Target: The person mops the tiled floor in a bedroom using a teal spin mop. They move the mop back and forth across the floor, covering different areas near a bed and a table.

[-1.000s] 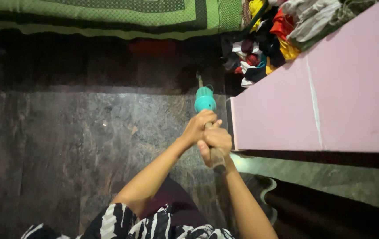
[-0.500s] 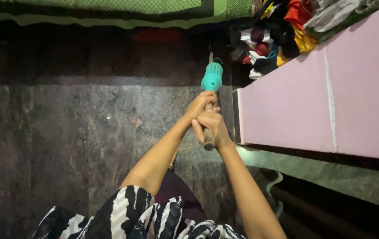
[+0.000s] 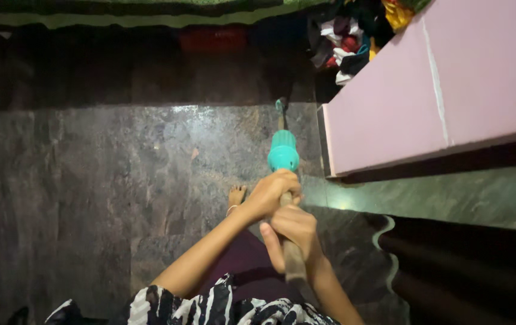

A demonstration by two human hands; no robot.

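Both hands grip a long-handled broom that runs away from the person toward the far side of the floor. The left hand is closed around the shaft just below the teal collar, and the right hand is wrapped shut around the wooden part of the handle nearer the body, the two hands almost touching. The butt of the handle sticks out below the right hand toward the person's patterned black-and-white garment.

Compared with half a second ago, the teal collar sits lower in view and nearer the hands' side of the floor, and the camera has tipped so that less of the green bedding at the far edge shows. The hands keep the same stacked hold on the shaft as before.

The broom's far end is dark and hard to make out against the shadow near the corner of the pink slab, which lies just right of the shaft. A heap of mixed-coloured clothes sits at the far right behind the slab. The dark stone floor spreads to the left. A bare foot shows just left of the left wrist.
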